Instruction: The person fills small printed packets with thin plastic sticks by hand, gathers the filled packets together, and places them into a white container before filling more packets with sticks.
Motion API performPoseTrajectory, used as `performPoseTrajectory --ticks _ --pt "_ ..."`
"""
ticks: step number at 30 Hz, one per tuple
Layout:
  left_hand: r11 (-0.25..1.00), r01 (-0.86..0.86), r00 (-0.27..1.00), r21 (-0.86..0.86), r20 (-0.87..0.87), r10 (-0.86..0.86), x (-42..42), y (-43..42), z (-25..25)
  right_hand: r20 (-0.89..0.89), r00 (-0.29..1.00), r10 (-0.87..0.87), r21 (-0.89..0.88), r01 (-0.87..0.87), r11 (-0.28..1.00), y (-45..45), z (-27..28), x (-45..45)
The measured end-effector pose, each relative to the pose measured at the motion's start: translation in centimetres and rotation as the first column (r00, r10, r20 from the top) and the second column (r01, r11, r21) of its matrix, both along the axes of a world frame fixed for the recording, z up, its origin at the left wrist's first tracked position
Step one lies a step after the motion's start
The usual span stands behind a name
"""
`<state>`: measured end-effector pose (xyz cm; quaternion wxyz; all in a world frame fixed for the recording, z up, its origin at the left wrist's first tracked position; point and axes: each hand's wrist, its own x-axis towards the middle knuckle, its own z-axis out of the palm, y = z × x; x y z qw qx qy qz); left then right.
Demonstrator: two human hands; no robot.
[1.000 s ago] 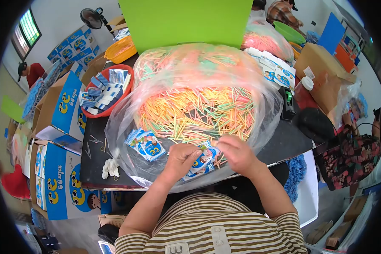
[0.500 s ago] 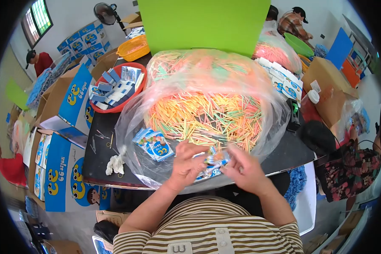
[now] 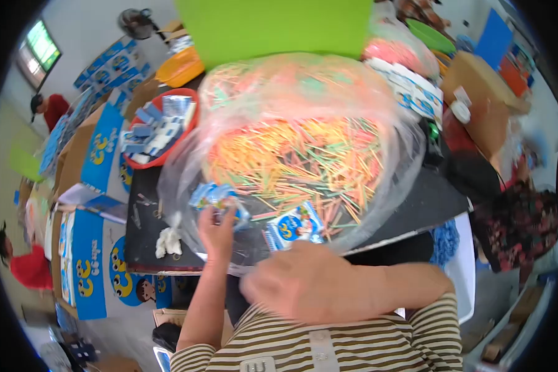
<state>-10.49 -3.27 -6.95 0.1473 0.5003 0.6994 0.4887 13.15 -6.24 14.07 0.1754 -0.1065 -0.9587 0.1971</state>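
My left hand (image 3: 217, 229) is at the small blue-and-white printed packets (image 3: 212, 196) on the left of the clear plastic bag, fingers bent around the near edge of one. My right hand (image 3: 296, 279) is low in front of my striped shirt, smeared by motion; its fingers cannot be made out. Just beyond it, another blue-and-white packet (image 3: 294, 224) lies flat on the plastic. Behind these, many thin coloured sticks (image 3: 291, 161), yellow, orange, pink and green, spill from the large open clear bag (image 3: 400, 167).
A red basin (image 3: 195, 118) of packets stands at the left, beside printed blue cartons (image 3: 105, 149). White crumpled tissue (image 3: 168, 242) lies on the black table (image 3: 144, 239). A green panel (image 3: 273, 28) rises behind the bag. A brown carton (image 3: 477, 93) is at the right; other people are around.
My hands have parted from the packet they held together at the middle. The left has moved left to the packets; the right has dropped towards my body. A packet now lies at the middle.
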Motion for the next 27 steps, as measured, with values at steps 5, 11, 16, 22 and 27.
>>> performPoseTrajectory --ticks 5,11,16,22,27 --pt "0.983 -0.178 0.972 -0.040 -0.161 0.170 0.2 0.1 0.5 -0.259 0.965 0.038 -0.094 -0.064 0.994 -4.1 7.6 -0.5" --pt "0.951 -0.183 0.689 -0.249 -0.722 -0.056 -0.6 -0.3 1.6 -0.204 0.976 0.076 0.445 0.023 0.895 -3.2 8.1 2.5" --pt "0.976 -0.203 0.664 -0.083 -0.744 0.074 -0.9 0.2 3.3 0.055 0.981 -0.185 0.250 0.165 0.954 -3.7 10.3 6.5" --pt "0.972 0.231 0.679 0.037 -0.722 -0.134 4.4 -0.3 5.1 0.183 0.790 -0.585 0.510 0.433 0.744 -1.0 10.4 3.7" --pt "0.916 0.401 0.666 0.019 -0.693 -0.278 6.7 -1.0 4.3 0.227 0.740 -0.633 0.498 0.471 0.728 -2.9 9.6 9.2"
